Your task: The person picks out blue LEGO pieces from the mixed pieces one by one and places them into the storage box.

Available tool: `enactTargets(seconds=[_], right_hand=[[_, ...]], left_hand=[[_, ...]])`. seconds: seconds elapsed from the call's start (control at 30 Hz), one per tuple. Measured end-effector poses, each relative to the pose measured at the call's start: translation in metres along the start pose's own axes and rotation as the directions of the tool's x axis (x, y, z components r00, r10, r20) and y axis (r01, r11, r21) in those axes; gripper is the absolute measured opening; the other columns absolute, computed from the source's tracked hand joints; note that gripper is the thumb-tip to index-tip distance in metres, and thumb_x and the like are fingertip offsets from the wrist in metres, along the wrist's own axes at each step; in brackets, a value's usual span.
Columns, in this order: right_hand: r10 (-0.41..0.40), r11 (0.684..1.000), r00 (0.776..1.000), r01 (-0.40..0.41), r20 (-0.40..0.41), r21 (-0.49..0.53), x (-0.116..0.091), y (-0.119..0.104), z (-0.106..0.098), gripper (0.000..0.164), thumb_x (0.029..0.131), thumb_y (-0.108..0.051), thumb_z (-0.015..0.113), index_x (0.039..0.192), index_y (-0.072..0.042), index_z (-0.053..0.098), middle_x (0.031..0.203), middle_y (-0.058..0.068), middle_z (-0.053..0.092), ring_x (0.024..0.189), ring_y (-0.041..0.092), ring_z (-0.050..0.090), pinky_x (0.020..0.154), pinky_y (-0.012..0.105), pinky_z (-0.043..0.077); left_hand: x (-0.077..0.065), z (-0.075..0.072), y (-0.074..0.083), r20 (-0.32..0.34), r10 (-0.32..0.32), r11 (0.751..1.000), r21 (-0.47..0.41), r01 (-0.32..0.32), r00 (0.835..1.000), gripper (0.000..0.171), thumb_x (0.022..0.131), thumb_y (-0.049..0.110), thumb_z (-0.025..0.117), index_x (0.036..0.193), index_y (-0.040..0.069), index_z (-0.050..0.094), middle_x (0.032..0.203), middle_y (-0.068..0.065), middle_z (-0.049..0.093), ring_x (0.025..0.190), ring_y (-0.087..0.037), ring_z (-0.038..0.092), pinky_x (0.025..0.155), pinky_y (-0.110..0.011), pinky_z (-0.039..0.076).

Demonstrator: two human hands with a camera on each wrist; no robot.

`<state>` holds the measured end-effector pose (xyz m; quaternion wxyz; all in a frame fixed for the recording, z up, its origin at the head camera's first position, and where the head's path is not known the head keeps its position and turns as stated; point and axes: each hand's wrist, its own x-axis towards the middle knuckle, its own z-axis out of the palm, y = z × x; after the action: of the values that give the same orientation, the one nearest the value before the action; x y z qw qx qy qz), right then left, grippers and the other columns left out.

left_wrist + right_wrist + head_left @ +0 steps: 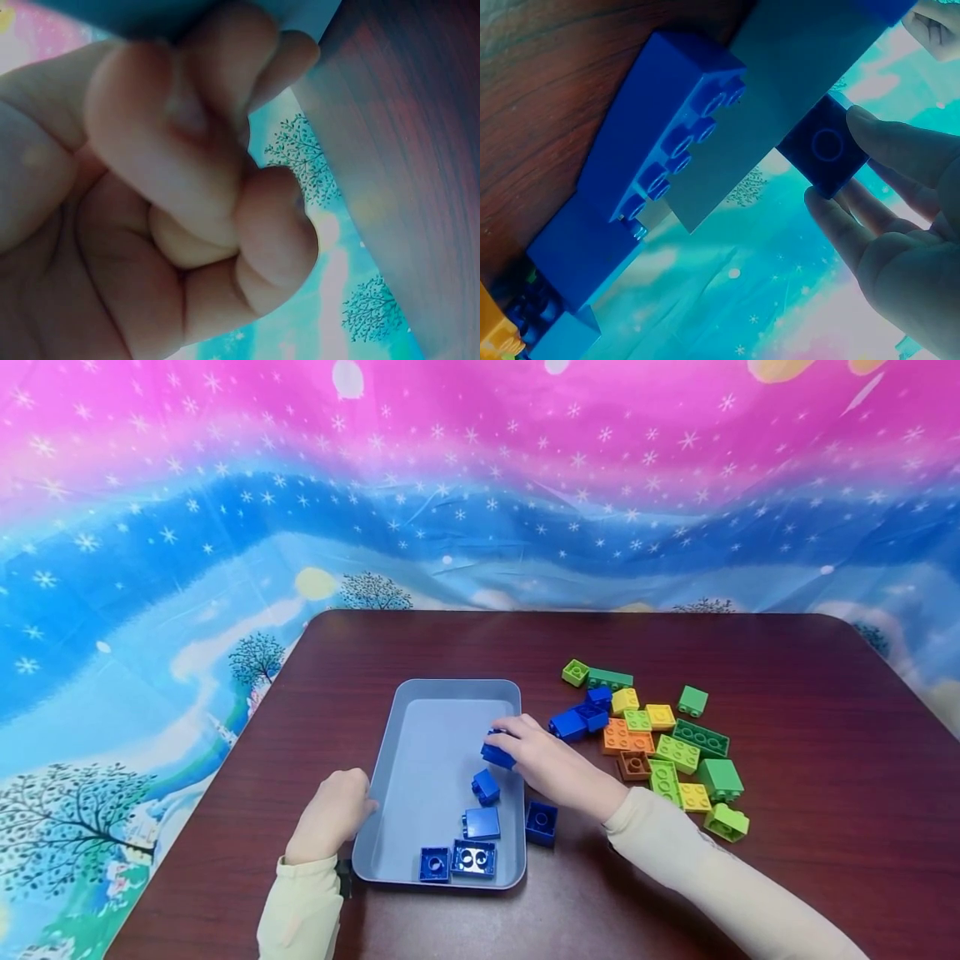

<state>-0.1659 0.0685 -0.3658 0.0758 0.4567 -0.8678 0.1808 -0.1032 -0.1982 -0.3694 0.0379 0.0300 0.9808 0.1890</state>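
Note:
A grey tray [420,760] lies on the table, with several blue bricks in its right and near parts, among them one blue brick [480,823] on its side. Above the tray's right side, my right hand [551,764] pinches another blue brick [821,146] between thumb and fingers, its hollow underside showing in the right wrist view. At the tray's left rim is my left hand [330,810], its fingers curled in at the edge; in the left wrist view the fingers [172,142] hide where they meet the tray.
Right of the tray stands a lone blue brick [542,822]. Beyond it lies a loose group of blue bricks [573,722], orange bricks [626,737], yellow bricks [660,717] and green bricks [701,737]. A printed cloth [480,510] hangs behind the dark table [810,735].

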Motion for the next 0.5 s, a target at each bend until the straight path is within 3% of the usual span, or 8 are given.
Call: enactTargets(seconds=[0.5], right_hand=[[0.009, 1.000, 0.999, -0.010, 0.043, 0.019, 0.0108, 0.0031, 0.0098, 0.042, 0.076, 0.002, 0.067, 0.116, -0.004, 0.056, 0.120, 0.012, 0.049, 0.110, 0.022, 0.044, 0.083, 0.030, 0.044]], left_hand=[[0.0021, 0.0048, -0.0019, 0.000, -0.004, 1.000, 0.014, 0.004, 1.000, 0.039, 0.076, -0.003, 0.062, 0.051, 0.009, 0.035, 0.046, 0.002, 0.029, 0.040, -0.010, 0.033, 0.041, -0.024, 0.031]])
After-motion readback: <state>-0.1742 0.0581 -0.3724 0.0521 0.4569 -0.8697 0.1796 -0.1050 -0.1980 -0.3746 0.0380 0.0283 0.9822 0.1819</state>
